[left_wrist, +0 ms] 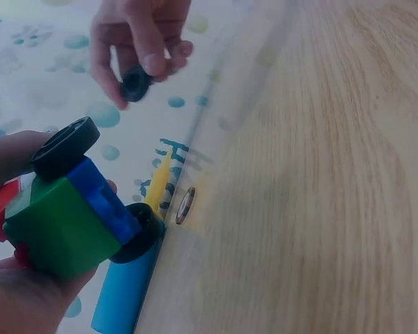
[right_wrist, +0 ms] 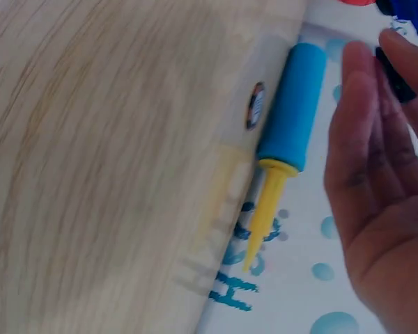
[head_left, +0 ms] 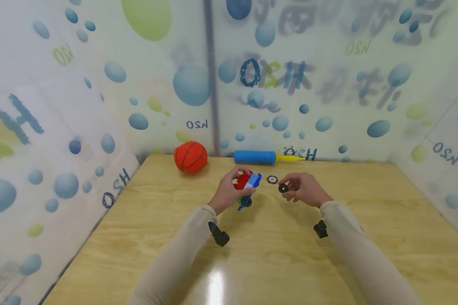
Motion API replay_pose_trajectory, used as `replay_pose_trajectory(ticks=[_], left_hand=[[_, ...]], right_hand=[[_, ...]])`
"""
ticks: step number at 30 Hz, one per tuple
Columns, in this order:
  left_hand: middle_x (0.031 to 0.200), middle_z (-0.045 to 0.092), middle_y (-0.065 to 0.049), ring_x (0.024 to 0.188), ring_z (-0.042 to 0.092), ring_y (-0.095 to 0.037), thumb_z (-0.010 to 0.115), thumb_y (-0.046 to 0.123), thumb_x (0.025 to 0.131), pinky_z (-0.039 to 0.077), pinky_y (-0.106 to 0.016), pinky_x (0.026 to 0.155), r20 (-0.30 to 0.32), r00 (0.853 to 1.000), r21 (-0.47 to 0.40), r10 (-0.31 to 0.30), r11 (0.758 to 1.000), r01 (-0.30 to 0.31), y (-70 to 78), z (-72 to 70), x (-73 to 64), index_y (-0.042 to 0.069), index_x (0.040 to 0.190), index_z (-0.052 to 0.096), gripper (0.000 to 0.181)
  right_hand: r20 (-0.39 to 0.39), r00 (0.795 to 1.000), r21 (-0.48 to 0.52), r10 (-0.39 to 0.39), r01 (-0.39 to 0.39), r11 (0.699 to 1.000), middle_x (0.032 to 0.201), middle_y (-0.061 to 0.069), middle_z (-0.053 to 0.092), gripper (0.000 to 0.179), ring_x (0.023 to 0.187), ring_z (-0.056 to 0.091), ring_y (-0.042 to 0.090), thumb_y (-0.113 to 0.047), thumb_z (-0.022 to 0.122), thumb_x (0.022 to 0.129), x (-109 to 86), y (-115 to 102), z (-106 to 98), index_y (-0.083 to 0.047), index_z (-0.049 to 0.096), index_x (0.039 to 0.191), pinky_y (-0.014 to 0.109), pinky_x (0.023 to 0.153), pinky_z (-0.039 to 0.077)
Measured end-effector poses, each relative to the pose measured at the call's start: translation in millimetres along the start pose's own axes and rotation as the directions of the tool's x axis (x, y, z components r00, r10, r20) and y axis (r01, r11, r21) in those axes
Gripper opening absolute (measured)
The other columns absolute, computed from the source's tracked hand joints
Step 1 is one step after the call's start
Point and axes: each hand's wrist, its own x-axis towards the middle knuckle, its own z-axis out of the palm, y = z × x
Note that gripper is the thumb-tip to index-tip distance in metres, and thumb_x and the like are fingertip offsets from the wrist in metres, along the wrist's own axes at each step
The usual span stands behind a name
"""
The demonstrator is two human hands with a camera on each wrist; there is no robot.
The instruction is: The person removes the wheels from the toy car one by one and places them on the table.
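My left hand (head_left: 227, 191) grips a small toy car (head_left: 248, 181) built of red, white, blue and green blocks, holding it above the table. Two black wheels show on its green end in the left wrist view, one wheel (left_wrist: 66, 147) near the thumb side and another (left_wrist: 141, 234) on the opposite side. To the right, my right hand (head_left: 304, 189) pinches a loose black wheel (head_left: 283, 188) between thumb and fingers, apart from the car. A small round disc (head_left: 272, 179) with a dark rim lies on the table between and beyond the hands.
At the back edge of the wooden table (head_left: 271, 254) lies a blue hand pump (head_left: 254, 157) with a yellow nozzle. A red ball (head_left: 191, 157) with black lines sits at the back left. Patterned walls (head_left: 168, 55) enclose the back and sides.
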Motion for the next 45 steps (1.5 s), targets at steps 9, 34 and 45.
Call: replay_pose_trajectory(ticks=[9, 34, 45], left_hand=[[0.136, 0.055, -0.008, 0.124, 0.051, -0.032, 0.08, 0.017, 0.085, 0.056, -0.046, 0.093, 0.002, 1.0, -0.009, 0.006, 1.0, -0.006, 1.5, -1.9, -2.8, 0.027, 0.119, 0.056, 0.043], [0.137, 0.055, -0.011, 0.123, 0.053, -0.036, 0.079, 0.015, 0.087, 0.056, -0.047, 0.095, 0.032, 0.999, -0.005, -0.013, 1.0, 0.014, -0.1, 2.3, -1.4, 0.028, 0.117, 0.056, 0.04], [0.134, 0.056, -0.008, 0.122, 0.051, -0.031, 0.08, 0.017, 0.086, 0.057, -0.042, 0.088, 0.018, 1.0, -0.02, -0.01, 1.0, 0.01, 1.4, 3.7, -1.0, 0.026, 0.115, 0.054, 0.04]], right_hand=[[0.045, 0.988, -0.194, 0.15, -0.138, 0.971, 0.072, 0.005, 0.061, 0.033, 0.066, 0.05, 0.015, -0.011, 0.078, 0.084, 16.4, 18.7, 2.5, 0.002, 0.072, 0.114, 0.029, 0.065, 0.043], [0.046, 0.974, -0.229, 0.221, -0.205, 0.951, 0.092, 0.015, 0.071, 0.034, 0.071, 0.061, 0.018, -0.012, 0.077, 0.084, 32.0, 44.7, 9.3, -0.004, 0.069, 0.116, 0.027, 0.064, 0.047], [0.024, 0.983, -0.257, 0.184, -0.172, 0.951, 0.092, 0.015, 0.072, 0.042, 0.077, 0.065, 0.021, -0.019, 0.077, 0.086, 24.8, 34.6, 7.8, -0.001, 0.066, 0.122, 0.037, 0.072, 0.054]])
